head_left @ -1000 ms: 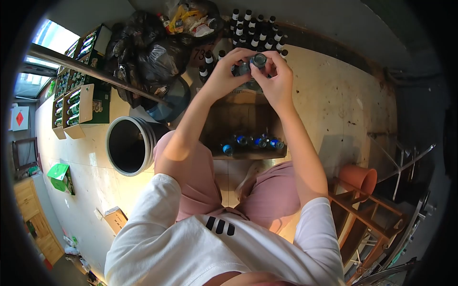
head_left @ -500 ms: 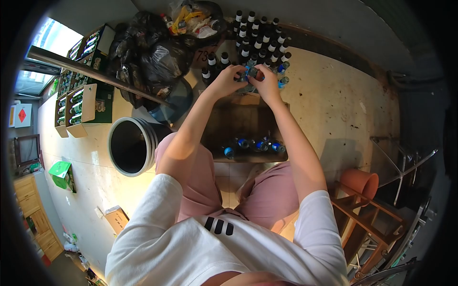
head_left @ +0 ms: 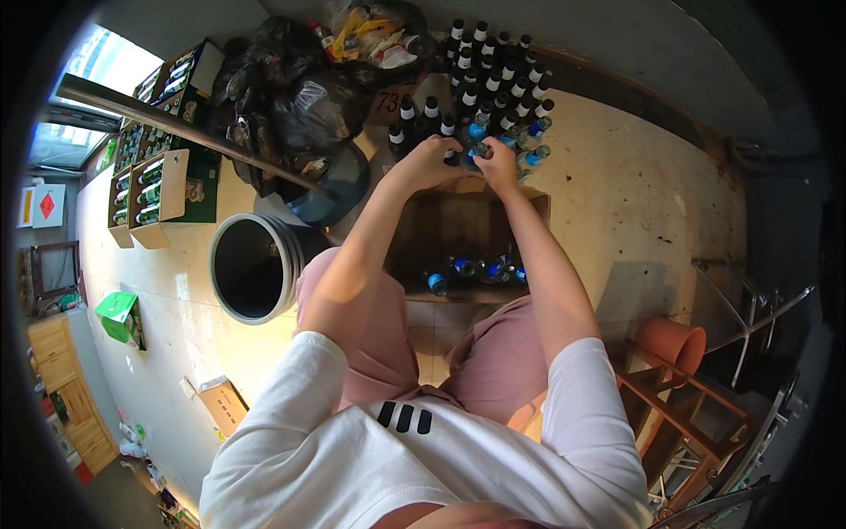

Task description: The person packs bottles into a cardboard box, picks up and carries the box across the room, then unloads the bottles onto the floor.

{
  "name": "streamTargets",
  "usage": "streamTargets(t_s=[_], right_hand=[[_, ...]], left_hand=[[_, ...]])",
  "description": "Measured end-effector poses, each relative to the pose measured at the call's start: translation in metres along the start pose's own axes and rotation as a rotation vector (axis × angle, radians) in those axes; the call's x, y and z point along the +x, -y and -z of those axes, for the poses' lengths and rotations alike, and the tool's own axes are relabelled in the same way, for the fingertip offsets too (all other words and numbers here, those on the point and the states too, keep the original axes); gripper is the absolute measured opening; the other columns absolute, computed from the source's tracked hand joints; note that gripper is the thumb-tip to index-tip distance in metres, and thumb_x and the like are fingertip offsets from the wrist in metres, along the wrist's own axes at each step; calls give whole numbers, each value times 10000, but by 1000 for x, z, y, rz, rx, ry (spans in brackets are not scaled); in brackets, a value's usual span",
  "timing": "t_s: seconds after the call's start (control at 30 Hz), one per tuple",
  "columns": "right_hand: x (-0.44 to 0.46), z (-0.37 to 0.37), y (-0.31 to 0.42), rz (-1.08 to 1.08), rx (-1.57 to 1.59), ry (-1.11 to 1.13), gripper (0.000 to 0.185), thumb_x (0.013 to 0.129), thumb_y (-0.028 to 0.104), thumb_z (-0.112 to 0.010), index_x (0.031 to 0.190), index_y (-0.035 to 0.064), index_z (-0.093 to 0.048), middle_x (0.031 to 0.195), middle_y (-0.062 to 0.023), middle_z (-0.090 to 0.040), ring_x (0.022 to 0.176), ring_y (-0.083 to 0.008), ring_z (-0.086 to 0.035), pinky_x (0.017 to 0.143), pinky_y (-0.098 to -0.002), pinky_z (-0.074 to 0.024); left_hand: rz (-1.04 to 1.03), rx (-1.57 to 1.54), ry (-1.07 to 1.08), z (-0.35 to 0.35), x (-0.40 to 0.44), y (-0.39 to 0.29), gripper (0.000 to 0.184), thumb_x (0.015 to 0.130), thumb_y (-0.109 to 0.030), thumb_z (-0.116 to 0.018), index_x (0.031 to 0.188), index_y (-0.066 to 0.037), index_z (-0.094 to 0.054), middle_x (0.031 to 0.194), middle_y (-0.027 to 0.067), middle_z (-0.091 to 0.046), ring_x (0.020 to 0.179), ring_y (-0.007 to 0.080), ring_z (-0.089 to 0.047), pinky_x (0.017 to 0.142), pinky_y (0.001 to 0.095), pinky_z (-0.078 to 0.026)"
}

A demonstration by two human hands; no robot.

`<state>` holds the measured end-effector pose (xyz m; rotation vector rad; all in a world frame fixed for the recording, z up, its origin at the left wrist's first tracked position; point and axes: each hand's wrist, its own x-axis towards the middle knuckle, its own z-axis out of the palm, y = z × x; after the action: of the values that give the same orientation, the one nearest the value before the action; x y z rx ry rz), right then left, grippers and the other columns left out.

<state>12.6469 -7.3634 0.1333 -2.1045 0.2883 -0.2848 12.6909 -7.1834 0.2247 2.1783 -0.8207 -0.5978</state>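
My right hand [head_left: 499,166] is closed around the neck of a clear glass bottle [head_left: 482,152] at the far edge of an open cardboard box [head_left: 432,220]. My left hand [head_left: 430,160] is just left of that bottle, its fingers curved and its thumb apart from them; I see nothing gripped in it. Several clear bottles with blue labels, one of them a blue-labelled bottle [head_left: 535,157], stand close beyond and right of my hands. More blue-labelled bottles lie inside the box, including a lying bottle [head_left: 437,282] at its near side.
Dark bottles [head_left: 493,79] with white neck labels stand in a group at the back. Black rubbish bags [head_left: 308,115] and a grey bin [head_left: 256,266] are on the left, with crates of green bottles [head_left: 150,198] beyond. A wooden frame [head_left: 679,397] and an orange pot [head_left: 671,344] are at right.
The bottle between my hands has gone lower and a little right. My left hand's fingers have come away from it, while my right hand keeps its neck. The whole view has shifted slightly.
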Motion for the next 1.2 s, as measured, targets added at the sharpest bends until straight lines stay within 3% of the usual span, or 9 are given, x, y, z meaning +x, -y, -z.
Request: streamTargets(t_s=[0.17,0.27,0.4,0.53,0.6,0.77,0.87,1.07,1.2], right_hand=[[-4,4,7,2,11,10,285,635,101,-693,888,25,-585,547,-103,-509,553,-270,-544,542,-355,-427],[-12,17,27,-80,-119,43,338,643,120,-717,938,28,-581,662,-134,-565,654,-291,-585,590,-369,-453],[-39,39,58,188,-462,70,387,661,147,-743,988,35,-568,936,-166,-584,830,-338,-577,707,-418,-468],[-85,49,71,-48,-503,754,439,643,332,-752,906,35,-563,859,-161,-617,831,-328,-599,715,-425,-477],[-114,44,61,96,-570,845,505,603,417,-754,890,46,-565,830,-157,-628,833,-323,-608,712,-424,-480],[-147,28,67,141,-707,964,333,680,211,-704,919,64,-525,822,-140,-632,829,-300,-620,737,-408,-464],[-163,15,54,247,-696,827,235,688,44,-590,912,57,-519,806,-136,-615,801,-316,-607,716,-415,-464],[-143,41,81,137,-418,606,257,698,110,-625,909,30,-501,843,-167,-581,848,-357,-564,737,-432,-455],[-113,84,136,135,-199,374,223,683,111,-680,840,12,-557,679,-161,-552,662,-311,-587,595,-396,-459]], left_hand=[[20,40,13,4,-3,1,487,711,-296,-709,1116,-63,-573,1103,154,-540,940,279,-573,818,349,-472],[56,60,49,4,-6,3,501,709,-299,-707,1123,-54,-569,1107,159,-542,940,286,-576,817,356,-472],[65,87,134,-5,-2,8,532,700,-291,-708,1143,-41,-555,1128,185,-536,984,318,-567,829,371,-463],[-36,270,374,-3,-9,-12,525,711,-270,-698,1164,-53,-543,1127,178,-542,1033,335,-534,873,383,-437],[-46,328,453,-5,-10,-14,516,717,-262,-693,1167,-61,-541,1127,173,-544,1045,339,-523,884,388,-428],[75,338,386,-20,-2,3,523,723,-252,-690,1191,-84,-525,1145,160,-541,1074,324,-512,889,388,-424],[76,348,408,-19,-1,-3,522,725,-261,-691,1188,-86,-523,1134,160,-544,1073,321,-514,890,389,-424],[39,327,447,-4,-5,-17,500,741,-280,-682,1177,-89,-529,1133,157,-545,1060,305,-523,888,381,-427],[-25,240,374,0,-3,-12,472,750,-261,-680,1161,-72,-542,1103,151,-570,1022,300,-547,853,363,-448]])
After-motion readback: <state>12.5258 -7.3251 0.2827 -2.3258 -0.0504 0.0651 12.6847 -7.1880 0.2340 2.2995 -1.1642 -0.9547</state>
